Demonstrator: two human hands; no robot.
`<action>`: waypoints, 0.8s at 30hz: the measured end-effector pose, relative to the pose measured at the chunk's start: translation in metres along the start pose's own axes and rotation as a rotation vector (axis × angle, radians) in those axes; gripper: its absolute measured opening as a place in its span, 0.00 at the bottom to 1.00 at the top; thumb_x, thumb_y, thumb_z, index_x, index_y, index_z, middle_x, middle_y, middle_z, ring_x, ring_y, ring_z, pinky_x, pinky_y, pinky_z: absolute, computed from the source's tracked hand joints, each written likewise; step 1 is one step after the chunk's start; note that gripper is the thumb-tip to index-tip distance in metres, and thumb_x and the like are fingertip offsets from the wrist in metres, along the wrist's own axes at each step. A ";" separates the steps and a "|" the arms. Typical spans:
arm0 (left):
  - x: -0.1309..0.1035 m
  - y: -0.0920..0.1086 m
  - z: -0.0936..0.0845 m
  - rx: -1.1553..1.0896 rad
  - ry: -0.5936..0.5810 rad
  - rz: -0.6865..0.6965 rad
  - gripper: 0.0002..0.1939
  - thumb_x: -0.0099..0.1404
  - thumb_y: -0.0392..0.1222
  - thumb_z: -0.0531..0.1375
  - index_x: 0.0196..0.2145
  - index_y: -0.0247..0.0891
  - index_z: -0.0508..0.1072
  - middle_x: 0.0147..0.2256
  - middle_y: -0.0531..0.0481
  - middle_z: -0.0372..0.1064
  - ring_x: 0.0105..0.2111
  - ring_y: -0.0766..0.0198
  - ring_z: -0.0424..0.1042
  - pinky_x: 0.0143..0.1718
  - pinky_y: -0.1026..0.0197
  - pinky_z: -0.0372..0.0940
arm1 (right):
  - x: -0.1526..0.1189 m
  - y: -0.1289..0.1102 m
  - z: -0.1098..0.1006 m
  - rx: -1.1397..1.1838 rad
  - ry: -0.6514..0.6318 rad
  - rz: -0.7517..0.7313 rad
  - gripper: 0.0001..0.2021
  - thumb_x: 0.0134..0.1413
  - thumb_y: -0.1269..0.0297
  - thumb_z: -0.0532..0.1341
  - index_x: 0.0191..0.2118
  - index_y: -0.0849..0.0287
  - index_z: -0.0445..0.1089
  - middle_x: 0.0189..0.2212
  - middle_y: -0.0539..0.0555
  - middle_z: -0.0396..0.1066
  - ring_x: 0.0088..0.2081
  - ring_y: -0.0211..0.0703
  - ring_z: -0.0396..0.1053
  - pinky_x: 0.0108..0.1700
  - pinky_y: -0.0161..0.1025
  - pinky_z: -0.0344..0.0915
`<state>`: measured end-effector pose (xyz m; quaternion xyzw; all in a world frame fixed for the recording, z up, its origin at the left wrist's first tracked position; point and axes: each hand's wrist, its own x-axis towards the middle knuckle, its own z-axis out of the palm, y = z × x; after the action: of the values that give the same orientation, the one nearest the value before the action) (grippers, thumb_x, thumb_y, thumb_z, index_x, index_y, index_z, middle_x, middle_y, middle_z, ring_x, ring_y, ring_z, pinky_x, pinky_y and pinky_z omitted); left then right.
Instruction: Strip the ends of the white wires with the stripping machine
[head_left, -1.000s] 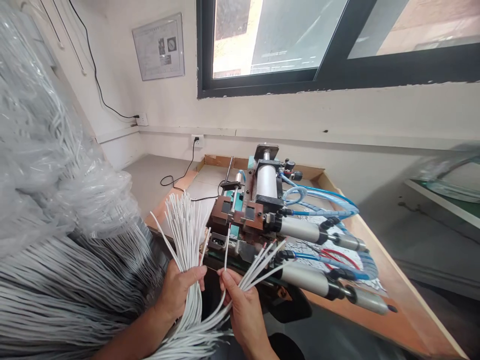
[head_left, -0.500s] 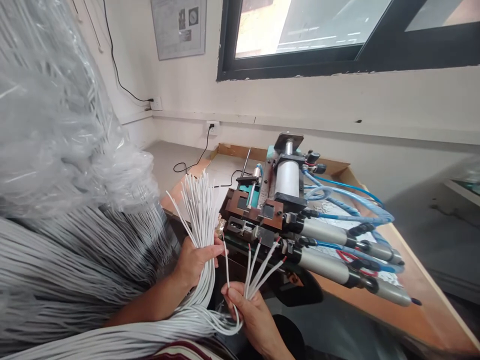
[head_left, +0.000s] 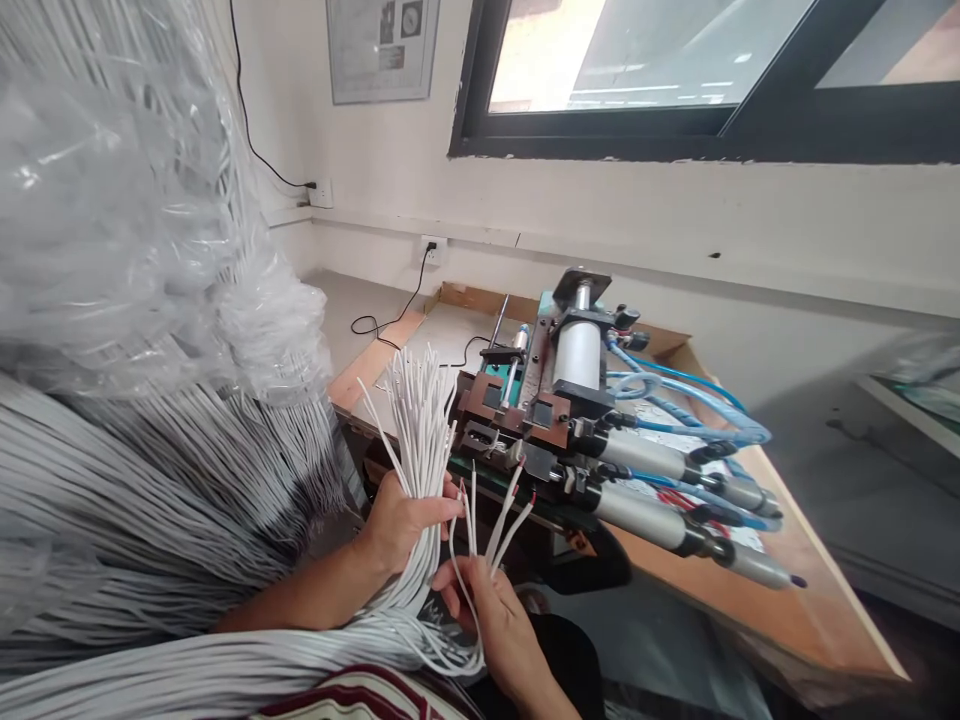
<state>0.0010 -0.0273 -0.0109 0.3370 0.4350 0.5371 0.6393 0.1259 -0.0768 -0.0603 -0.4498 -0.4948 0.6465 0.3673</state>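
Note:
A thick bundle of white cables (head_left: 420, 430) stands upright in my left hand (head_left: 405, 525), whose fingers wrap round it with the thumb lying across the front. My right hand (head_left: 484, 600) is closed on several separate white cables (head_left: 501, 525), fanned out above the fingers, some with red tips. One of these cables leans close to my left thumb. Below both hands the cables loop and run off to the lower left. Just beyond the hands sits a pneumatic machine (head_left: 517, 420) with brown plates and metal cylinders; neither hand touches it.
A large mass of grey cables (head_left: 150, 490), partly wrapped in clear plastic (head_left: 150, 250), fills the left side. The machine's air cylinders (head_left: 645, 510) and blue hoses (head_left: 705, 400) reach right across the wooden bench (head_left: 817, 590). A wall with a window (head_left: 622, 60) stands behind.
My right hand has tilted and moved slightly up and left, bringing its cables closer to the bundle. My left hand keeps its hold. The camera view has shifted a little.

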 end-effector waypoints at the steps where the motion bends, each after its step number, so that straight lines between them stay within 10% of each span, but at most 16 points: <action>1: 0.001 0.000 0.001 -0.006 0.012 -0.014 0.11 0.41 0.31 0.65 0.26 0.32 0.71 0.22 0.54 0.69 0.18 0.70 0.66 0.16 0.68 0.59 | 0.001 -0.001 -0.001 -0.009 -0.004 0.001 0.29 0.51 0.40 0.44 0.24 0.61 0.68 0.16 0.46 0.52 0.19 0.33 0.47 0.22 0.33 0.42; 19: 0.015 0.001 0.011 -0.018 0.044 -0.101 0.14 0.39 0.30 0.65 0.27 0.33 0.69 0.21 0.55 0.67 0.21 0.64 0.71 0.15 0.68 0.58 | 0.022 0.004 -0.004 0.017 -0.003 0.018 0.28 0.50 0.41 0.46 0.17 0.60 0.62 0.14 0.48 0.54 0.19 0.35 0.51 0.23 0.35 0.48; 24: 0.016 0.005 0.010 -0.026 0.016 -0.064 0.13 0.41 0.29 0.64 0.28 0.32 0.70 0.21 0.54 0.68 0.20 0.65 0.70 0.15 0.68 0.58 | 0.013 0.008 -0.011 0.154 0.218 -0.100 0.21 0.48 0.46 0.54 0.27 0.60 0.69 0.21 0.51 0.64 0.23 0.39 0.59 0.26 0.36 0.54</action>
<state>0.0087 -0.0102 -0.0061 0.3103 0.4436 0.5248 0.6569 0.1318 -0.0638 -0.0721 -0.4627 -0.4227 0.6106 0.4841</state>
